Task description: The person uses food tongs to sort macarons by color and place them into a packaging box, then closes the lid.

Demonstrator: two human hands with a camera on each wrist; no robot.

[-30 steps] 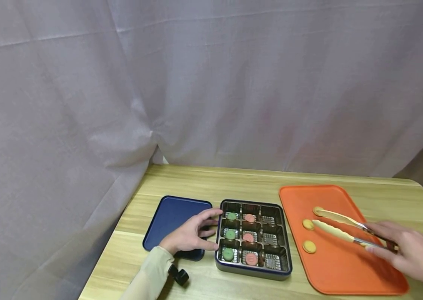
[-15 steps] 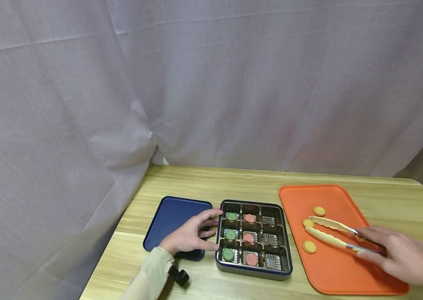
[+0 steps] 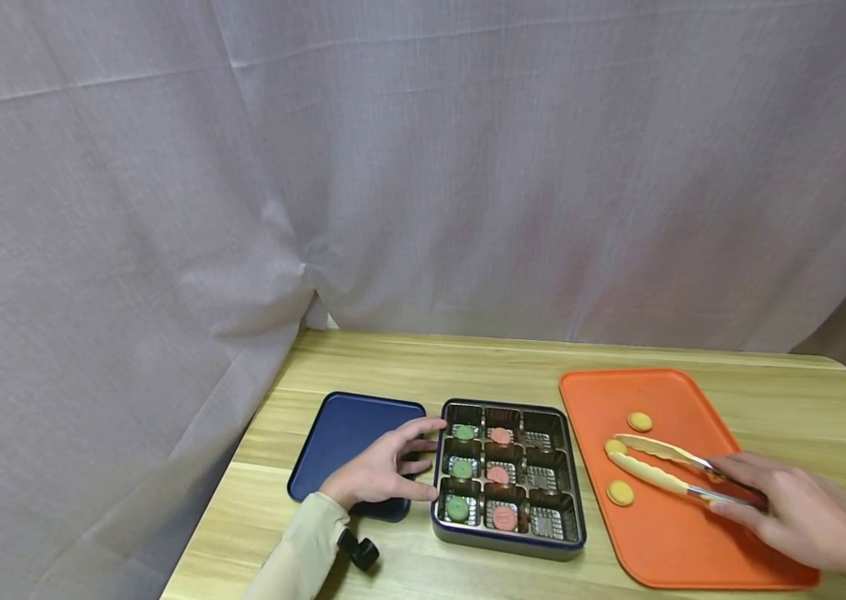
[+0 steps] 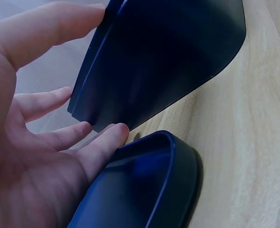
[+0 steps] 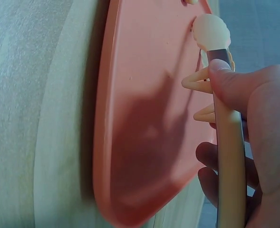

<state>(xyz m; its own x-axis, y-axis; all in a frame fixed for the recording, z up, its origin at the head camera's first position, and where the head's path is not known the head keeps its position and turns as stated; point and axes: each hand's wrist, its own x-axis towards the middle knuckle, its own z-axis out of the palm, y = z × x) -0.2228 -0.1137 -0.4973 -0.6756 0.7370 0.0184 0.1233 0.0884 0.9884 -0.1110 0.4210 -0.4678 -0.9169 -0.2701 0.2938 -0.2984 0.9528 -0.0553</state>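
Note:
My right hand (image 3: 801, 504) grips a pair of tongs (image 3: 651, 476) with cream-coloured tips, low over the orange tray (image 3: 730, 558). The spread tips reach either side of the middle yellow macaron (image 3: 614, 448). Thumb and fingers press on opposite arms of the tongs (image 5: 231, 161) in the right wrist view. On the left, my left hand (image 3: 373, 471) touches the side of a dark blue box (image 3: 498, 543) with spread fingertips. Green macarons (image 3: 457, 509) fill the box's left column, pink macarons (image 3: 503, 518) its middle one; the right column's compartments hold nothing.
Two more yellow macarons lie on the tray, one farther back (image 3: 639, 422) and one nearer (image 3: 620, 493). A dark blue lid (image 3: 355, 421) lies left of the box, partly under my left hand. A grey curtain (image 3: 468, 208) hangs behind the wooden table (image 3: 498, 367).
My right hand has brought the tongs from the back yellow macaron to the middle one, moving left and nearer. The left hand stays at the box.

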